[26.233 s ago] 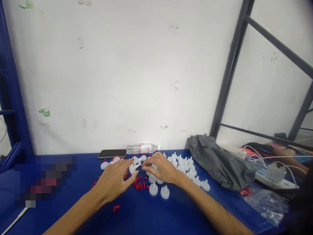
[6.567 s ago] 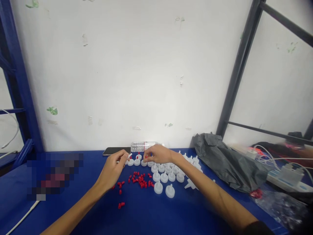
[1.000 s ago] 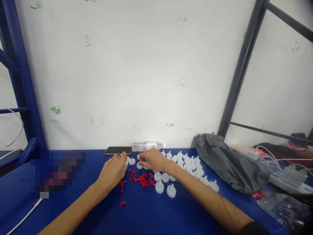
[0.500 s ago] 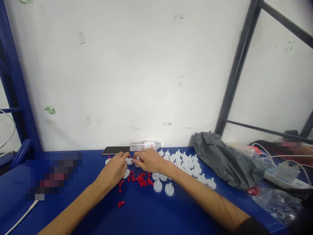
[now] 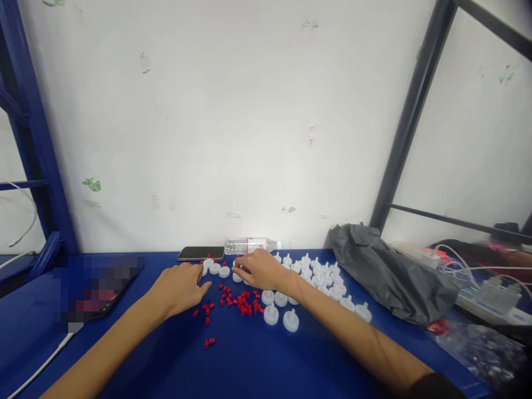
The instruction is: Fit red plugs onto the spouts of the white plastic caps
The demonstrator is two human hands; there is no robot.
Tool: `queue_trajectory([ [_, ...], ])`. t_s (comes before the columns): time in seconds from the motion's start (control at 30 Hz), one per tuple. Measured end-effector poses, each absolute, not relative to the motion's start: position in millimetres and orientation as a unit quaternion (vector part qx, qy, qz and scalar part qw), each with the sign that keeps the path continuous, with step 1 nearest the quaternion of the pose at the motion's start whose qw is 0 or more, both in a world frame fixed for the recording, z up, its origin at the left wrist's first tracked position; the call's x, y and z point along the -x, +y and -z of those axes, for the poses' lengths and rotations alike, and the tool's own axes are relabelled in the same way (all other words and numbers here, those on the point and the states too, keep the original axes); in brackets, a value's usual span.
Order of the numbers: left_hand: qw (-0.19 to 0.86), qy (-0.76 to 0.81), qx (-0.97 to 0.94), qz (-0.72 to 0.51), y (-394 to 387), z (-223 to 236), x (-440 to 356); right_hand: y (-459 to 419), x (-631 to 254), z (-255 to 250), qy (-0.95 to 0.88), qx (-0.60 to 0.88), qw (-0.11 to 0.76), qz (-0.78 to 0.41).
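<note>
On the blue table point(image 5: 257, 360) lie several white round caps with short spouts point(image 5: 291, 320) and a scatter of small red plugs point(image 5: 245, 303). My left hand point(image 5: 178, 285) rests palm down, fingers loosely spread, just left of the red plugs and below a short row of white caps point(image 5: 215, 268). My right hand point(image 5: 260, 270) reaches over the caps with its fingertips pinched at a white cap point(image 5: 237, 275); I cannot see whether it grips it.
A phone point(image 5: 200, 253) and a lying water bottle point(image 5: 251, 245) sit by the wall. A grey plastic bag point(image 5: 386, 274) lies to the right, with a power strip and cables point(image 5: 490, 291) and a clear bag point(image 5: 477, 346) beyond. A white cable point(image 5: 37, 363) runs at left.
My left hand has drawn back left and down from the row of caps and opened flat. My right hand stays over the caps near the bottle.
</note>
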State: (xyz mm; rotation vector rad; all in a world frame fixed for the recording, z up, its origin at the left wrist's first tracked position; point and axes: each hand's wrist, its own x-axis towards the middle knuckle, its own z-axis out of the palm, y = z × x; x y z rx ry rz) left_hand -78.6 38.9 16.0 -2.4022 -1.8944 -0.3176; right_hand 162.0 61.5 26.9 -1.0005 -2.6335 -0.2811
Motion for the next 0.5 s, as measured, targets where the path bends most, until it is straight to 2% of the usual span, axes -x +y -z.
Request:
queue_trajectory([
  [0.23, 0.015, -0.600, 0.794, 0.098, 40, -14, 77, 59, -162, -28, -0.917, 0.347, 0.168, 0.101],
  [0.4, -0.032, -0.505, 0.822, 0.259, 42, -24, 70, 54, -159, -33, -0.913, 0.340, 0.203, 0.096],
  [0.5, -0.050, -0.450, 0.837, 0.308, 42, -25, 67, 53, -157, -34, -0.918, 0.323, 0.207, 0.097],
])
